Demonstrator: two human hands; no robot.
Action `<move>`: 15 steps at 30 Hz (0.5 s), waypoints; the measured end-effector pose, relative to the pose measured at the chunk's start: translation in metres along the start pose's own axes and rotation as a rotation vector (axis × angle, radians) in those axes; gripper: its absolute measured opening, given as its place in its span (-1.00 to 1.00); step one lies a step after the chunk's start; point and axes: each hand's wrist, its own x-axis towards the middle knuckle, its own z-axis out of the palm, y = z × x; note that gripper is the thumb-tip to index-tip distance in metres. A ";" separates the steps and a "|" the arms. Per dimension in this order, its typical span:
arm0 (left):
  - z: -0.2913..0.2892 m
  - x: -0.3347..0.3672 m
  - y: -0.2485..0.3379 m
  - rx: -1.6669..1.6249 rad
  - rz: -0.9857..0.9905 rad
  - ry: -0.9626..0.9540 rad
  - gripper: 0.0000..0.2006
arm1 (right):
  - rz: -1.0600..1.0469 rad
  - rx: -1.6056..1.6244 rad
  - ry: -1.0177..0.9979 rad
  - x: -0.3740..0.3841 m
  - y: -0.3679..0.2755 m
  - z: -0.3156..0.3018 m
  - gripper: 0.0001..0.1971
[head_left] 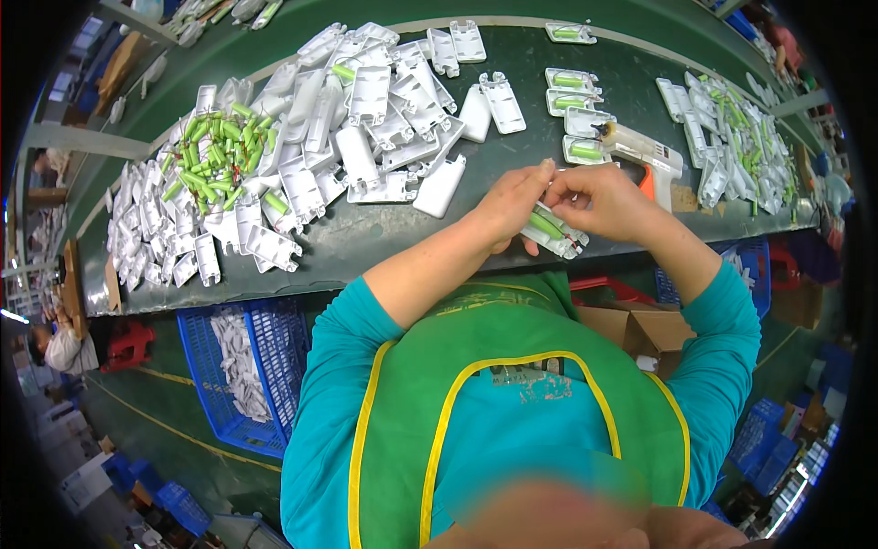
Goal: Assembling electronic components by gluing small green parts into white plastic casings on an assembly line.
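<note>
At the table's near edge, my left hand [512, 203] is closed around a white plastic casing half [560, 245] with a green cylindrical battery [546, 224] lying in it. My right hand [604, 199] bends over the same casing, fingertips pinched together at its upper end; whatever they grip is too small to make out. Thin wires show at the casing's lower end. Just beyond my right hand lies a glue gun [645, 148] with an orange trigger. Several casing halves, most holding green batteries, form a column ahead, including one casing [585, 149] close to my fingers.
White casings [366, 101] are heaped on the left of the dark green table [512, 50], with a pile of green batteries [219, 151] on them. More casings with batteries [732, 137] lie at the right. Below stand a blue crate [283, 366] and a cardboard box [654, 331].
</note>
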 end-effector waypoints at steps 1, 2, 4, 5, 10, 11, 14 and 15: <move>0.000 0.000 0.000 -0.001 0.000 0.002 -0.51 | -0.016 -0.047 0.033 0.000 -0.001 0.002 -0.89; 0.000 0.000 0.000 0.005 0.003 0.019 -0.50 | -0.032 -0.093 0.065 -0.001 -0.002 0.003 -0.90; -0.001 0.001 0.000 0.009 0.007 0.034 -0.49 | -0.050 -0.103 0.095 -0.002 -0.003 0.006 -0.91; -0.001 0.002 -0.001 0.000 0.005 0.032 -0.48 | -0.069 -0.112 0.124 -0.002 -0.003 0.006 -0.93; -0.003 0.003 -0.005 -0.014 -0.010 0.032 -0.48 | -0.113 -0.163 0.152 -0.001 -0.003 0.009 -0.94; -0.002 0.003 -0.005 -0.014 -0.020 0.041 -0.47 | -0.108 -0.188 0.142 -0.001 -0.004 0.009 -0.94; -0.003 0.002 -0.005 -0.006 -0.033 0.035 -0.48 | -0.085 -0.121 0.124 -0.002 0.001 0.009 -0.92; -0.003 0.002 -0.006 0.001 -0.035 0.022 -0.48 | -0.085 -0.120 0.123 -0.002 0.001 0.009 -0.92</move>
